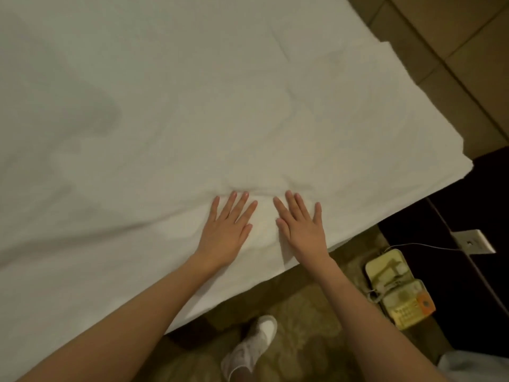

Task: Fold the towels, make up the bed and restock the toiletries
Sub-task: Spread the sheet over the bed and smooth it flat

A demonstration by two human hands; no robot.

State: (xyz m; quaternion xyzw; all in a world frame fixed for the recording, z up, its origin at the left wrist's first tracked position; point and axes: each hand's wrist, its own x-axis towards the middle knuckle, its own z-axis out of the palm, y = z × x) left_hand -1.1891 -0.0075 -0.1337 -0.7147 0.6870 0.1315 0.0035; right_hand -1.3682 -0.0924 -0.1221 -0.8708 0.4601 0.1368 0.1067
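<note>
No words, numbers or signs can be read anywhere here. The yellow phone [396,288] on the floor has rows of small buttons, but they are too blurry to show any numbers. Its orange part [425,304] has a mark on it that is too small to make out. The white plate on the wall [472,242] has no writing that shows. The white sheet [192,106] is plain.
</note>
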